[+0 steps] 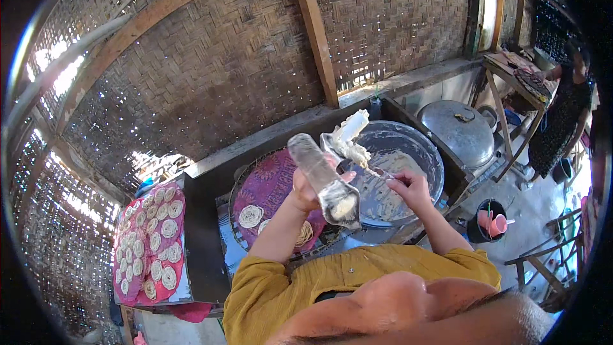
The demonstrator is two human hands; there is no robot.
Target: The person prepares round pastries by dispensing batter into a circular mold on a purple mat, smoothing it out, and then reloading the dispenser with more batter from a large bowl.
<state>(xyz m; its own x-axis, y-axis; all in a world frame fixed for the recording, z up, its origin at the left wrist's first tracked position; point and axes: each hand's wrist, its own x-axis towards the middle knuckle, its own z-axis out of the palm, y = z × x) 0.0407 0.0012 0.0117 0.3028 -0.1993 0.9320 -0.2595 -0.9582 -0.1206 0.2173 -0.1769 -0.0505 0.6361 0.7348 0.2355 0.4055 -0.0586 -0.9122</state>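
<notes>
- The dark-walled tabletop [201,230] is the largest; its right end carries the basin, and to the left of this lies the round tray.
- The wide metal basin [426,149] contains pale dough [377,195] and sits near the far right corner of the tabletop.
- The round tray [268,180], covered with purple cloth, bears pale coils [251,216] toward its near left edge.
- The metal tool [314,167] is in the air, over the area where tray and basin come near each other. Its long axis slants from far left to near right, and its near end carries some dough.
- The pale coated piece [351,129] points away, toward the far edge of the tabletop, on the right side of the metal tool. I cannot tell if the two are joined.
- The left grip [305,193] is closed around the metal tool, so it is the nearer hand to it.
- The right grip [414,191] pinches a slim utensil [379,172], above the basin.
- The utensil points far left; its doughy tip seems to touch the coated piece. This meeting, I judge, is the deciding relation.
</notes>
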